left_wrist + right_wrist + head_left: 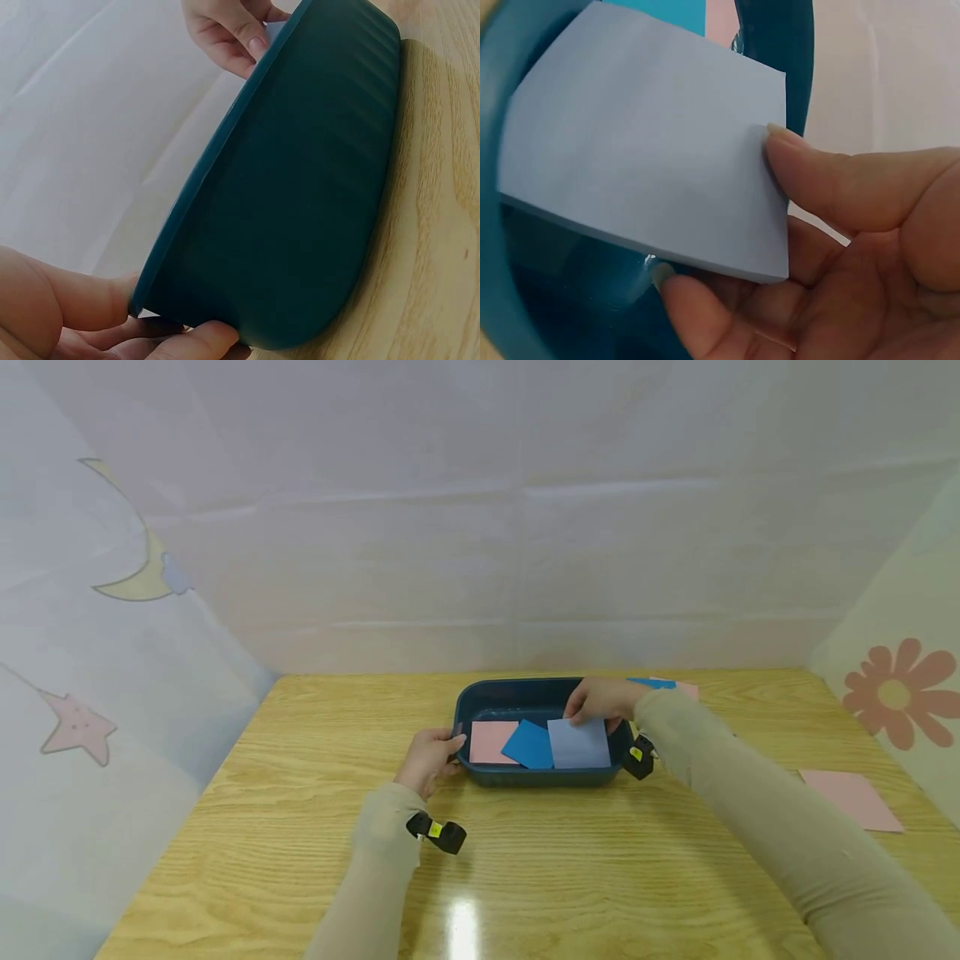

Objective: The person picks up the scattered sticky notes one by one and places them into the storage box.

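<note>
A dark teal plastic basin [542,777] stands on the wooden table. My left hand [431,756] grips its left end, thumb at the rim and fingers against the outer wall, as the left wrist view shows. Over the basin's right part, my right hand [602,700] pinches a pale lavender sticky note pad [645,142] between thumb and fingers; the pad is tilted inside the basin. To its left in the basin are a blue paper piece [529,745], lying askew, and a pink one [492,742]. The pad partly covers the blue piece's right side.
Behind the right wrist lie a blue paper piece [651,682] and a pink one [687,690], partly hidden by the sleeve. Another pink sheet [852,799] is on the table [300,793] at the right. A white printed sheet backdrop [480,568] surrounds the table's back and sides.
</note>
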`<state>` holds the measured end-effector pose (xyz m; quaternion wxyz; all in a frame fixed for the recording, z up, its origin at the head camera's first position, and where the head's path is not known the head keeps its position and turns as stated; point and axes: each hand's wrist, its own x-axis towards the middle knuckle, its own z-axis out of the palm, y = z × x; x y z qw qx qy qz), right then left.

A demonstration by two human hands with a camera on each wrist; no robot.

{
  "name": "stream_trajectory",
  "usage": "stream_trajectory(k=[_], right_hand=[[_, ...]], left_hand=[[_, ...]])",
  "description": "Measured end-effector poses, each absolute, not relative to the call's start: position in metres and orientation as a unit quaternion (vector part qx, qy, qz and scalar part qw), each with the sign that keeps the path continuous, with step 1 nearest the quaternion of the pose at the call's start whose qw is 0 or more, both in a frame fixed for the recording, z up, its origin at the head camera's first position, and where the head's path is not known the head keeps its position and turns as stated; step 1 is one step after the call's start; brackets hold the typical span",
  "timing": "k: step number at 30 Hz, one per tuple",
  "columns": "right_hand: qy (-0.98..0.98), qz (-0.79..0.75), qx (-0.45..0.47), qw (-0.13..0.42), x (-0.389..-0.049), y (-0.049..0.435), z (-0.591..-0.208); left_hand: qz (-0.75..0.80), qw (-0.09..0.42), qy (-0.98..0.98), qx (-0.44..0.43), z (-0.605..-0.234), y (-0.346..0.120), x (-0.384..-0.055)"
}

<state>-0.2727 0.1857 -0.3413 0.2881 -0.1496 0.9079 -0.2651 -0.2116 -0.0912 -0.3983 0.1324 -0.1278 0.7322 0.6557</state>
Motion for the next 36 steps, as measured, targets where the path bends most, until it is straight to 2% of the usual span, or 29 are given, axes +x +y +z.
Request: stream_trajectory(k=[23,36], right_hand=[[0.897,-0.296,-0.143,0.295,-0.269,0.189,-0.327],[0.901,-0.317,-0.136,0.263,-0.258,0.200,-0.310]], left_hand=[[0.658,0.140,0.729,-0.128,-0.397,-0.095,-0.210],[0.661,0.137,0.727,-0.126,-0.398,-0.096,-0.210]])
